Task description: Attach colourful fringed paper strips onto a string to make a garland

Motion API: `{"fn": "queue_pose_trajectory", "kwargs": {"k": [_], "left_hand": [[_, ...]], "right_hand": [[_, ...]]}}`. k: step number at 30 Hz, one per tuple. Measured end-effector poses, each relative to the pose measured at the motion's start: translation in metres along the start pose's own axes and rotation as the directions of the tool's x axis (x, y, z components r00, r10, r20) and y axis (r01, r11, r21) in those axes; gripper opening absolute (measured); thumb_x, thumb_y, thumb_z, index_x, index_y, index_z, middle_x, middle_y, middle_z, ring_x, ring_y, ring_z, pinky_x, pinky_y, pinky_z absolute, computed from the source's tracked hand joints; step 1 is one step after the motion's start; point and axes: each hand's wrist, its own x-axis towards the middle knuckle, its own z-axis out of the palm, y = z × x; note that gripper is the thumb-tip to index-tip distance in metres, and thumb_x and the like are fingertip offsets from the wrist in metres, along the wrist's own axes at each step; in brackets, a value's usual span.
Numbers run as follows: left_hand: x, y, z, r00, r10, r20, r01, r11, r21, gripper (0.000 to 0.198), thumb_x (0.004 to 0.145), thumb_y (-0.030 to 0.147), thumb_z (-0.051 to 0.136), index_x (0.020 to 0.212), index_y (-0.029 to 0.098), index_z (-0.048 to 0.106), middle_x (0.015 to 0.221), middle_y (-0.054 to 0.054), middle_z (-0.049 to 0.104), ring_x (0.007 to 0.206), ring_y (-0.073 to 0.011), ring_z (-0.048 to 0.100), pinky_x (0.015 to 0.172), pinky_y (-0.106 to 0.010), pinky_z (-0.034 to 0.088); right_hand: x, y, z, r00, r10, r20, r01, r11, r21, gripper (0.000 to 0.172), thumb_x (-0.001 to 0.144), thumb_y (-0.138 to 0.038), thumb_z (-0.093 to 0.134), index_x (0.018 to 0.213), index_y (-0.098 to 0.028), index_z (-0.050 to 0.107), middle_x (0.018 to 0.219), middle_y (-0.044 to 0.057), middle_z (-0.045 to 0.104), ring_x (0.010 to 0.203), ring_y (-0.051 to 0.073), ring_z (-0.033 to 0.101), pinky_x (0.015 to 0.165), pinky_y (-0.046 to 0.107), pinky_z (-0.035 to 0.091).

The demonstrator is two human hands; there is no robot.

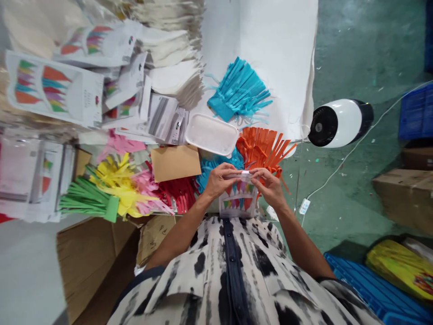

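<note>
My left hand and my right hand both pinch the top edge of a printed packet just in front of my body. Colourful tassel garlands are printed on its face, and a narrow white strip shows between my fingertips. Beyond my right hand spreads an orange paper tassel. Blue fringe lies past my left hand, partly hidden by it. Above these sit a white plastic tray and another blue tassel. A brown card lies to the left of the tray.
Green, yellow, pink and red tassels lie to the left. Farther left are piles of printed packets. A white fan stands at the right near a power strip. An open cardboard box is below the table edge.
</note>
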Motion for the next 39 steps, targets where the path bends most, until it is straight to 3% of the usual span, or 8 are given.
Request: {"fn": "queue_pose_trajectory", "kwargs": {"k": [6, 14, 20, 24, 28, 30, 35, 39], "left_hand": [[0.003, 0.004, -0.002, 0.999, -0.052, -0.006, 0.052, 0.998, -0.031, 0.029, 0.08, 0.041, 0.089, 0.104, 0.025, 0.085, 0.102, -0.006, 0.074, 0.093, -0.0177, 0.071, 0.076, -0.028, 0.057], [-0.002, 0.018, -0.004, 0.999, -0.031, -0.024, 0.031, 0.999, -0.029, 0.029, 0.079, 0.039, 0.09, 0.103, 0.023, 0.083, 0.104, -0.007, 0.078, 0.098, -0.0204, 0.072, 0.091, -0.033, 0.056], [-0.007, 0.017, -0.007, 0.999, 0.047, 0.021, -0.047, 0.998, -0.032, 0.032, 0.08, 0.042, 0.09, 0.105, 0.023, 0.084, 0.106, -0.008, 0.079, 0.096, -0.0199, 0.074, 0.088, -0.032, 0.057], [-0.002, 0.016, -0.017, 0.995, 0.089, 0.05, -0.085, 0.992, -0.088, 0.032, 0.08, 0.04, 0.091, 0.106, 0.023, 0.085, 0.102, -0.008, 0.081, 0.092, -0.0191, 0.075, 0.083, -0.029, 0.057], [0.005, 0.017, -0.031, 0.991, 0.112, 0.073, -0.104, 0.989, -0.107, 0.031, 0.08, 0.037, 0.091, 0.107, 0.023, 0.085, 0.103, -0.009, 0.082, 0.094, -0.0195, 0.076, 0.085, -0.029, 0.058], [0.005, 0.018, -0.032, 0.992, 0.104, 0.07, -0.095, 0.989, -0.115, 0.031, 0.08, 0.038, 0.092, 0.106, 0.023, 0.086, 0.102, -0.009, 0.082, 0.093, -0.0196, 0.076, 0.084, -0.029, 0.058], [0.003, 0.018, -0.025, 0.994, 0.075, 0.081, -0.065, 0.991, -0.12, 0.031, 0.08, 0.04, 0.091, 0.106, 0.023, 0.086, 0.102, -0.008, 0.081, 0.093, -0.0192, 0.075, 0.083, -0.028, 0.058], [0.006, 0.02, -0.024, 0.996, 0.05, 0.071, -0.043, 0.994, -0.102, 0.032, 0.079, 0.042, 0.091, 0.103, 0.022, 0.086, 0.101, -0.008, 0.082, 0.092, -0.0198, 0.076, 0.083, -0.029, 0.058]], "right_hand": [[0.006, -0.011, 0.001, 1.0, -0.023, 0.005, 0.023, 0.997, -0.08, 0.013, 0.099, -0.037, 0.068, 0.098, -0.024, 0.068, 0.11, 0.007, 0.074, 0.109, 0.022, 0.071, 0.101, 0.043, 0.055], [0.011, -0.02, 0.013, 1.0, -0.023, 0.018, 0.025, 0.994, -0.102, 0.014, 0.098, -0.038, 0.068, 0.096, -0.024, 0.068, 0.106, 0.006, 0.074, 0.106, 0.022, 0.07, 0.098, 0.041, 0.056], [0.008, -0.016, 0.026, 0.988, 0.068, -0.136, -0.051, 0.991, 0.126, 0.016, 0.1, -0.04, 0.067, 0.099, -0.024, 0.065, 0.103, 0.004, 0.074, 0.094, 0.018, 0.072, 0.083, 0.032, 0.058], [0.018, -0.021, 0.031, 0.915, 0.154, -0.373, -0.011, 0.933, 0.359, 0.019, 0.098, -0.043, 0.07, 0.094, -0.026, 0.062, 0.095, -0.001, 0.072, 0.09, 0.015, 0.071, 0.089, 0.032, 0.059], [0.028, -0.029, 0.022, 0.879, 0.292, -0.378, -0.024, 0.818, 0.575, 0.024, 0.093, -0.048, 0.075, 0.092, -0.028, 0.061, 0.109, -0.002, 0.07, 0.102, 0.015, 0.071, 0.097, 0.036, 0.06], [0.029, -0.032, 0.019, 0.884, 0.253, -0.392, -0.006, 0.847, 0.532, 0.022, 0.093, -0.046, 0.075, 0.094, -0.028, 0.062, 0.118, -0.001, 0.068, 0.106, 0.016, 0.071, 0.098, 0.037, 0.06], [0.022, -0.047, 0.024, 0.901, -0.017, -0.433, 0.078, 0.989, 0.123, 0.014, 0.096, -0.04, 0.072, 0.096, -0.027, 0.066, 0.133, 0.005, 0.063, 0.112, 0.021, 0.069, 0.101, 0.043, 0.059], [0.016, -0.067, 0.011, 0.983, -0.151, -0.108, 0.141, 0.985, -0.096, 0.009, 0.097, -0.036, 0.071, 0.093, -0.028, 0.069, 0.125, 0.005, 0.069, 0.135, 0.028, 0.058, 0.117, 0.056, 0.047]]}}
